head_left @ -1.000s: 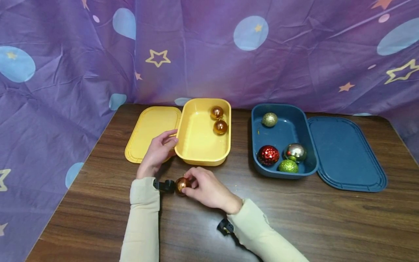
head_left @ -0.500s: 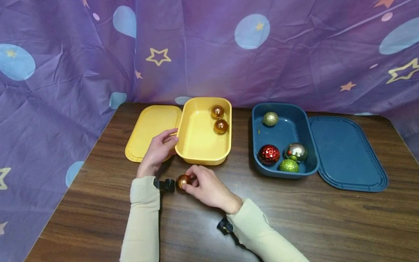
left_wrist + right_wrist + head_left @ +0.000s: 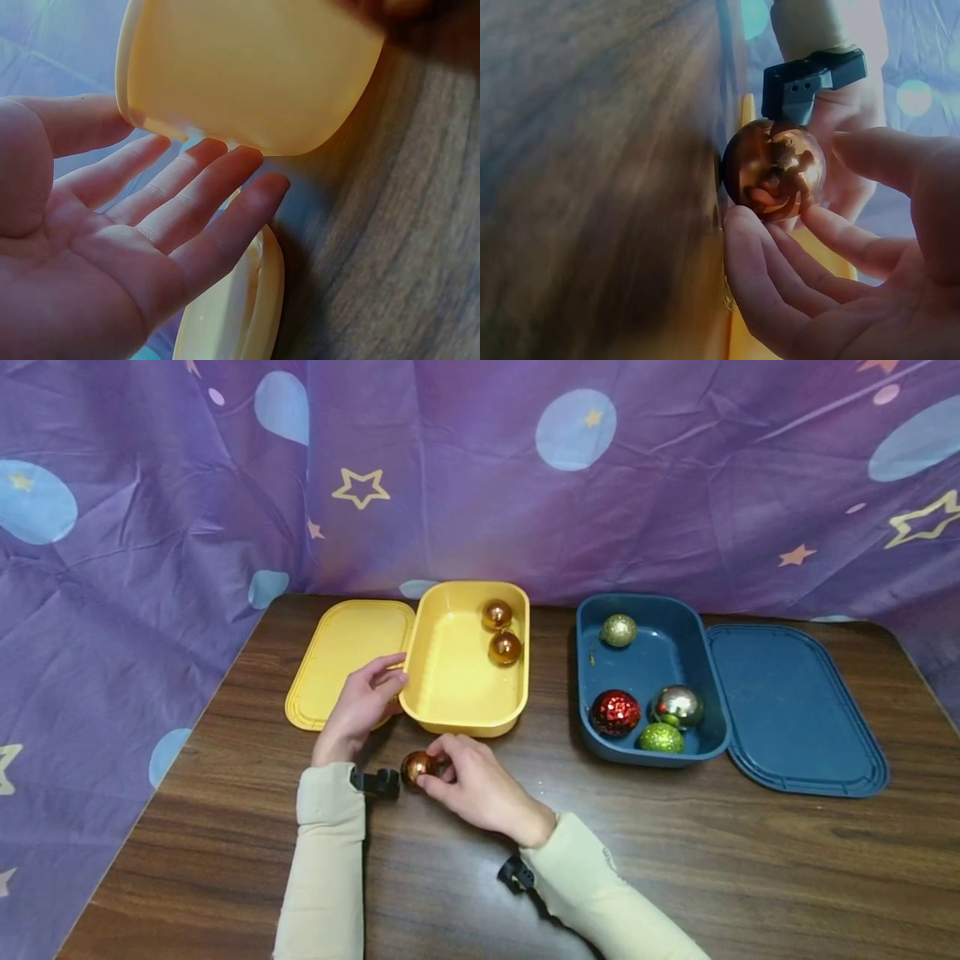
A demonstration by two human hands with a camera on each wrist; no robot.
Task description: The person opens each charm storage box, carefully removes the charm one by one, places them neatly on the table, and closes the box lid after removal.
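My right hand (image 3: 480, 785) pinches a shiny copper-coloured bauble (image 3: 417, 768) between thumb and fingertips, close over the table in front of the yellow box (image 3: 465, 729). In the right wrist view the bauble (image 3: 774, 171) lies against the fingertips, overlapping the black camera mount (image 3: 802, 82) on my left wrist. My left hand (image 3: 363, 706) is at the left side of the yellow box, fingers mostly straight. The left wrist view shows its fingertips (image 3: 244, 156) right at the box wall (image 3: 255, 82). Two more copper baubles (image 3: 505, 647) sit inside by the box's right wall.
A yellow lid (image 3: 337, 652) lies left of the yellow box, partly behind my left hand. To the right, a blue box (image 3: 652, 758) holds a red bauble (image 3: 615, 713), a silver one (image 3: 678, 703), and green and gold glittery ones. Beside it lies a blue lid (image 3: 795, 710). A purple cloth (image 3: 450, 527) hangs behind.
My right hand has moved the copper bauble slightly away from me, toward the yellow box. The left hand keeps its place at the box's side.
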